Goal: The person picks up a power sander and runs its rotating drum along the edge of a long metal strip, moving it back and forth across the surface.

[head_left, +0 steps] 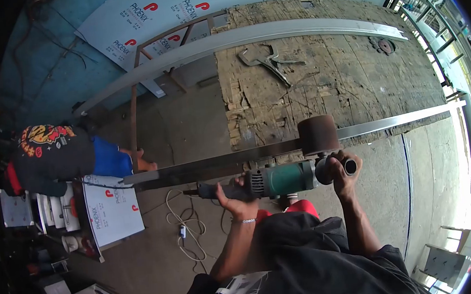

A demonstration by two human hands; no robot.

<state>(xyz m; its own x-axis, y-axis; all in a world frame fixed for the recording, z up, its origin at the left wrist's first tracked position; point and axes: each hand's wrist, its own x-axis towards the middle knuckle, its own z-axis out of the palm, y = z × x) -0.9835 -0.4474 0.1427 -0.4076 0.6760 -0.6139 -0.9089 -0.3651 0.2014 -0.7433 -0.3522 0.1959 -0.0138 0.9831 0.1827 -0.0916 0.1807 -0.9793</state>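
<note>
A green and black power tool (287, 179) with a brown cylindrical drum (318, 134) lies level across the front of my body. My left hand (236, 199) is wrapped round its black rear handle. At the other end, my right hand (346, 173) grips the front handle beside the drum. The drum overlaps a long metal bar (392, 121) at the near edge of the worn wooden table (332, 86); whether they touch is hard to tell. Behind, a second long metal bar (176, 57) crosses the table, with a locking clamp (267, 63) and a round disc (385, 46) near it.
Another person (58, 155) bends down at the left, by a film-covered sheet (112, 210). A coiled cable (189, 228) lies on the floor below the tool's rear. A brown metal frame (135, 108) stands left of the table. Large printed sheets (166, 12) are behind.
</note>
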